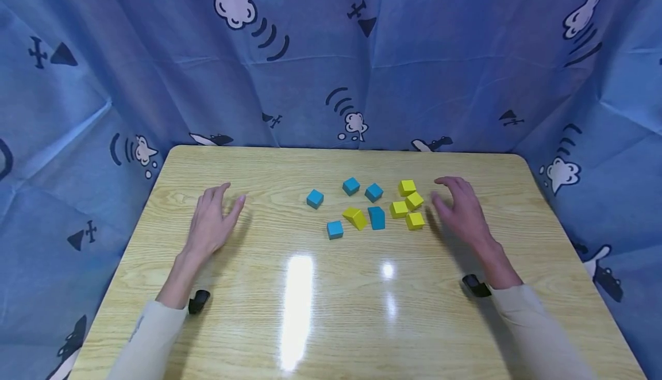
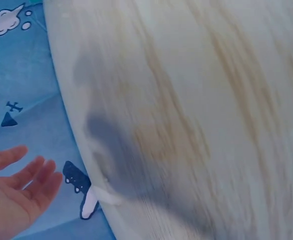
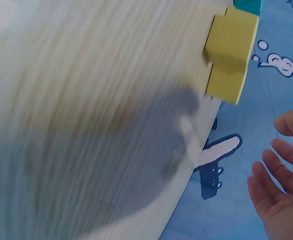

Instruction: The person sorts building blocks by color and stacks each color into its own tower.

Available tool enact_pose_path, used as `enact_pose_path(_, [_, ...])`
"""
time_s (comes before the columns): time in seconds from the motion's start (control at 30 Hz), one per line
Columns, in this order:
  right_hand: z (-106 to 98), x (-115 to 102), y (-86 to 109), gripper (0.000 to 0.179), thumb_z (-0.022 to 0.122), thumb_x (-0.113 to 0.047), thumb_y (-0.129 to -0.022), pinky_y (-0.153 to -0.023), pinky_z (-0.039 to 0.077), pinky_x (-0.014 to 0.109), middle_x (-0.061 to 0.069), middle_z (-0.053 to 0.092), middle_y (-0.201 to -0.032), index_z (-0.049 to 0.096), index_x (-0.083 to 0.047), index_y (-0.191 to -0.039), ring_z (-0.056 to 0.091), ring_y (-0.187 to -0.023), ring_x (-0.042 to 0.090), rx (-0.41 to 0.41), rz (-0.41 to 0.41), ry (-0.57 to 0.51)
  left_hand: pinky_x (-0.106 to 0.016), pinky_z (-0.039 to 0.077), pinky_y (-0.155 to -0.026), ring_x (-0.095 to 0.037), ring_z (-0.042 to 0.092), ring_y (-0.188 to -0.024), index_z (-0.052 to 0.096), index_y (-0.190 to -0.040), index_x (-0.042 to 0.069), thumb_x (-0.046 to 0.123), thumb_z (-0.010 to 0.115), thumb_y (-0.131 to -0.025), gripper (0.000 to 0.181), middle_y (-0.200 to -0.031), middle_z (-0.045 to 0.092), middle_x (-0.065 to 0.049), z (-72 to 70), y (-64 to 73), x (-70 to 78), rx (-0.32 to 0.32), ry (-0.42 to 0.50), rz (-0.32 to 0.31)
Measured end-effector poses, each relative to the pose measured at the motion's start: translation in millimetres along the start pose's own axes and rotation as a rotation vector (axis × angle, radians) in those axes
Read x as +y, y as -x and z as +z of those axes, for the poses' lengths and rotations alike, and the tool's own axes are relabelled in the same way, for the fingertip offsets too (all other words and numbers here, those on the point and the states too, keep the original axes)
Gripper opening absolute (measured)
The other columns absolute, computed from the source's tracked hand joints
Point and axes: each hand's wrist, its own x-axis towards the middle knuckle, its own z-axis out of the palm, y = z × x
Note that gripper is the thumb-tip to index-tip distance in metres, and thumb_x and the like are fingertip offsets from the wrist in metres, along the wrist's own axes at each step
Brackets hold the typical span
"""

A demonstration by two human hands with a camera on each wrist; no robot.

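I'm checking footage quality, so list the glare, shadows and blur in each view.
Head: glare streak and smaller bright spots on the table; left hand and right hand cast shadows. Left wrist: table washed out, grain blurred, shadow across it. Right wrist: table pale, soft, broad shadow, bright top-left corner.

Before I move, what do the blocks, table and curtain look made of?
Blocks: painted wood or plastic, can't tell which; smooth, evenly coloured faces.
Table: wood or wood-look laminate, glossy; grain lines and bright reflections show.
Curtain: probably thin fabric, printed, fairly matt; it hangs in folds with creases.
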Motion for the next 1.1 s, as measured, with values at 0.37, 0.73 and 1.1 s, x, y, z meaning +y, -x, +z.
enact_pose_path(0.37, [17, -18, -1.0, 0.024, 0.065, -0.008, -0.1, -0.096, 0.049, 0.055, 0.02, 0.06, -0.123, 0.062, 0.003, -0.121, 0.056, -0.114, 0.037, -0.02, 0.005, -0.065, -0.055, 0.046, -0.094, -0.04, 0.054, -0.117, 0.052, -0.144, -0.003, 0.045, 0.053, -0.106, 0.061, -0.136, 0.054, -0.024, 1.7, 8.3, 6.7, -0.003, 0.12, -0.03])
enact_pose_path(0.73, [36, -38, -0.4, 0.019, 0.067, -0.002, -0.098, -0.088, 0.054, 0.053, 0.02, 0.063, -0.114, 0.062, 0.005, -0.114, 0.061, -0.103, 0.034, -0.034, -0.075, -0.14, -0.051, 0.048, -0.089, -0.037, 0.056, -0.111, 0.059, -0.136, -0.004, 0.031, 0.061, -0.105, 0.047, -0.127, 0.059, -0.023, 0.6, 17.3, 10.1, 0.012, 0.192, -0.03])
enact_pose_path(1.1, [54, -61, 4.7, 0.021, 0.072, -0.006, -0.096, -0.084, 0.054, 0.045, 0.013, 0.065, -0.11, 0.064, 0.0, -0.114, 0.063, -0.099, 0.029, -0.062, -0.132, -0.201, -0.047, 0.051, -0.087, -0.033, 0.059, -0.104, 0.062, -0.13, -0.005, 0.024, 0.06, -0.106, 0.038, -0.122, 0.061, -0.02, -0.3, 29.6, 6.1, 0.024, 0.238, -0.019])
